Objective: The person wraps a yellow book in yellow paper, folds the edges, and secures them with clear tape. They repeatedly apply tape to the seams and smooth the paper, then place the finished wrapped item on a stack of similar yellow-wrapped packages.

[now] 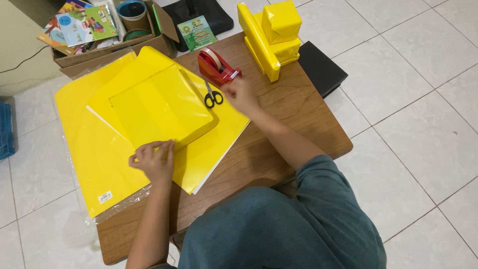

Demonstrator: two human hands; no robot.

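Low brown wooden table (294, 107) on a pale tiled floor (418, 114); the person sits at its near edge in a teal top.

Stack of yellow paper sheets (89, 144) in a clear plastic sleeve covers the left half of the table and overhangs its left edge. On top lies a loose yellow sheet (219, 144), folded up over a flat box (159, 107) at the middle of the table, so the box is partly wrapped.

Far right corner of the table: pile of yellow wrapped parcels (274, 35), one small cube on top of flatter ones. A black flat object (321, 67) lies on the floor just beyond the table's right edge.

Far left, off the table: open cardboard box (107, 47) holding colourful booklets and a round blue-rimmed tub.

Red tape dispenser (216, 67) stands far of centre, just right of the wrapped box. Black-handled scissors (213, 95) lie just near it, on the yellow sheet.

Left hand (153, 158) presses the folded paper edge at the near side of the box, fingers curled and flat on the paper.

Right hand (240, 93) is at the dispenser's cutter end, fingertips pinched narrow; whether tape is between them, cannot tell.
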